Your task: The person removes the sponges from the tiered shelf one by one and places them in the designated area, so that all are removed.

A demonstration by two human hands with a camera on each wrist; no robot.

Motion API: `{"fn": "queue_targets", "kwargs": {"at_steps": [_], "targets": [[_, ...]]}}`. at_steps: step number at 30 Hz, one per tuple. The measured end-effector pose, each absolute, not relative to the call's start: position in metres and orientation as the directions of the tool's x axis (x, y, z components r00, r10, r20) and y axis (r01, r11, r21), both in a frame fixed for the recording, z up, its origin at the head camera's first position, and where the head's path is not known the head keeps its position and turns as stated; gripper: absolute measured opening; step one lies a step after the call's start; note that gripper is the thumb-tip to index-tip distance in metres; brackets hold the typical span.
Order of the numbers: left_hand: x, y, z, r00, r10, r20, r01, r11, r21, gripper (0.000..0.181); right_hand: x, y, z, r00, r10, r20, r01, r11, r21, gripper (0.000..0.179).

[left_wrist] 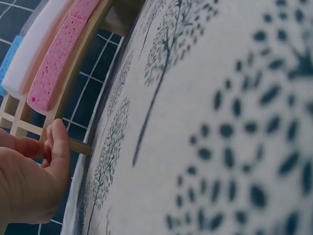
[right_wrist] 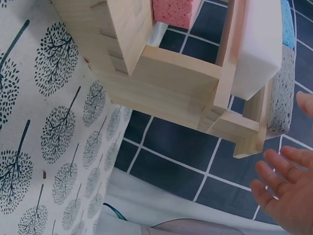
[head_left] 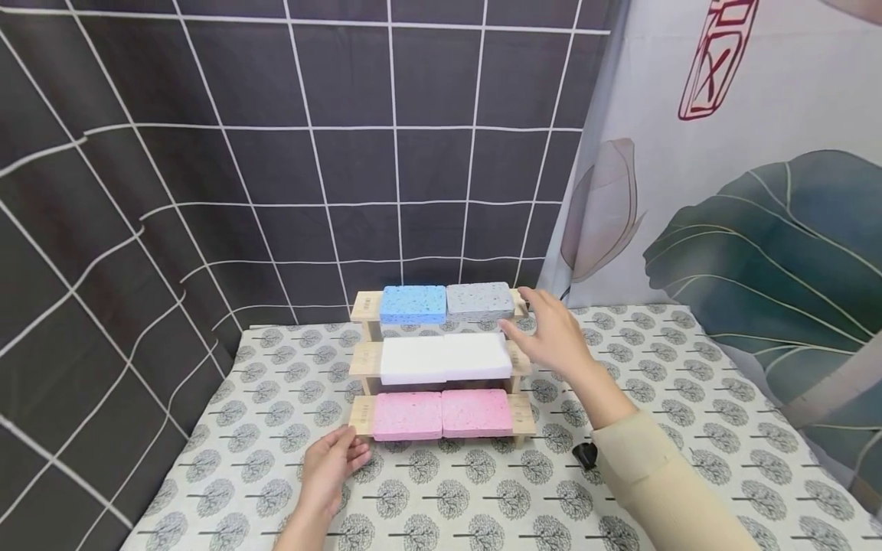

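Rack (head_left: pixel 365 361), left hand (head_left: pixel 328 468) pinching it, right hand (head_left: pixel 555 335) spread

The head camera looks forward and down over the bench (head_left: pixel 427 501) at a three-tier wooden rack (head_left: pixel 365 360). The left-wrist view, tilted, skims close above the tree-print cloth (left_wrist: pixel 190 117); the right-wrist view, also tilted, nears the rack's right end. All share rack and grid-patterned backdrop (head_left: pixel 358 168).

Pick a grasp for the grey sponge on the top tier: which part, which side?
Probably pinch the grey sponge across its long front and back edges near the right end, coming from above on the side nearest the right hand. It lies flat, and its left end sits tight beside the blue sponge, leaving little finger room.
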State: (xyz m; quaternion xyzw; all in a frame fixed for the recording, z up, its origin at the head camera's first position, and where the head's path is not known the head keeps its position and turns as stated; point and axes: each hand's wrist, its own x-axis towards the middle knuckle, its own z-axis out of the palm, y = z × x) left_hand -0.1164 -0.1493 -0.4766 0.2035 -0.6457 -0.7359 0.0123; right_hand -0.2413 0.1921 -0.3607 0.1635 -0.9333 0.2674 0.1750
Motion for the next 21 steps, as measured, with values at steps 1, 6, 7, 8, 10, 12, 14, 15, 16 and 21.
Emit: {"fn": "queue_targets", "kwargs": {"at_steps": [1,6,7,8,10,12,14,15,16,21], "targets": [[-0.116,-0.149,-0.477,-0.916,-0.281,-0.285,-0.246,-0.164,0.955,0.048,-0.242,0.192,-0.361,-0.888,-0.212,0.409,-0.396,0.804,-0.443,0.075],[-0.117,-0.149,-0.477,-0.911,-0.285,-0.297,-0.256,-0.172,0.951,0.051,-0.245,0.191,-0.36,-0.895,-0.214,0.391,-0.386,0.81,-0.442,0.075],[-0.117,-0.149,-0.477,-0.91,-0.285,-0.301,-0.261,-0.169,0.95,0.051,-0.246,0.192,-0.36,-0.896,-0.215,0.389,-0.386,0.81,-0.442,0.076],[-0.117,-0.149,-0.477,-0.909,-0.285,-0.304,-0.265,-0.168,0.95,0.051,-0.246,0.192,-0.36,-0.896,-0.216,0.387,-0.386,0.81,-0.441,0.076],[-0.118,-0.149,-0.478,-0.908,-0.286,-0.307,-0.27,-0.162,0.949,0.05,-0.247,0.191,-0.36,-0.895,-0.22,0.389,-0.39,0.81,-0.438,0.077],[-0.118,-0.149,-0.478,-0.908,-0.284,-0.307,-0.274,-0.152,0.95,0.049,-0.248,0.191,-0.359,-0.892,-0.224,0.392,-0.394,0.81,-0.435,0.078],[-0.118,-0.149,-0.478,-0.91,-0.28,-0.306,-0.275,-0.146,0.95,0.047,-0.249,0.191,-0.358,-0.89,-0.228,0.395,-0.398,0.811,-0.428,0.079],[-0.118,-0.15,-0.479,-0.911,-0.277,-0.306,-0.276,-0.143,0.95,0.046,-0.25,0.19,-0.358,-0.889,-0.23,0.396,-0.4,0.812,-0.425,0.08],[-0.118,-0.15,-0.479,-0.911,-0.274,-0.308,-0.278,-0.141,0.95,0.046,-0.251,0.19,-0.357,-0.889,-0.232,0.395,-0.399,0.814,-0.421,0.081],[-0.12,-0.152,-0.48,-0.911,-0.26,-0.32,-0.288,-0.153,0.945,0.043,-0.255,0.189,-0.352,-0.89,-0.252,0.379,-0.403,0.825,-0.396,0.084]]}}
